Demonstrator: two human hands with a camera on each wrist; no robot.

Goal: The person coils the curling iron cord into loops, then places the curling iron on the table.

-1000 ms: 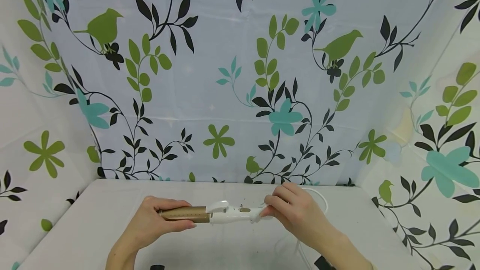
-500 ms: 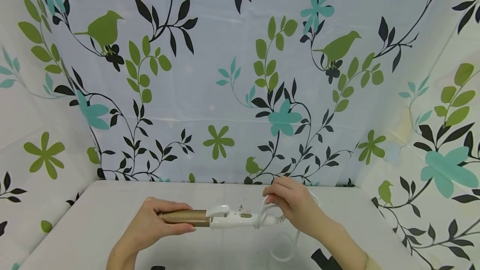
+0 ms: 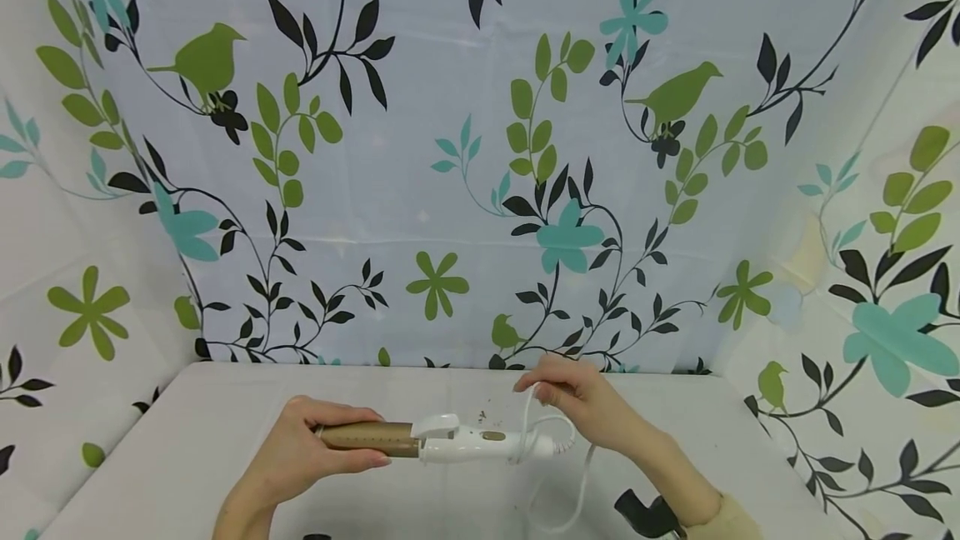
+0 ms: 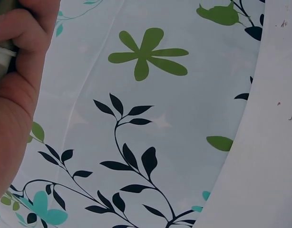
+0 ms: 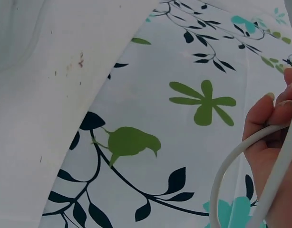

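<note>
A curling iron point(image 3: 480, 445) with a gold barrel and white handle lies crosswise in front of me in the head view. My left hand point(image 3: 292, 452) grips the barrel's end, thumb along the near side and fingers along the far side. The white cord point(image 3: 586, 473) leaves the handle's right end through a coiled sleeve, and a loop of it wraps around the handle. Just beyond that end, my right hand point(image 3: 588, 402) pinches the cord. In the right wrist view, the cord loops out from the curled fingers point(image 5: 257, 114). The left wrist view catches only part of the left hand point(image 4: 22, 90).
The white table point(image 3: 187, 440) backs onto a hanging sheet point(image 3: 390, 190) printed with leaves, flowers and birds, which also rises at both sides. Small dark specks point(image 3: 482, 417) mark the table behind the handle. A black object point(image 3: 637, 515) shows beside the right forearm.
From the handle's end, my right hand has drawn the cord up and away, uncovering the end and its coiled sleeve. The cord's slack has shifted nearer. My left hand keeps its grip.
</note>
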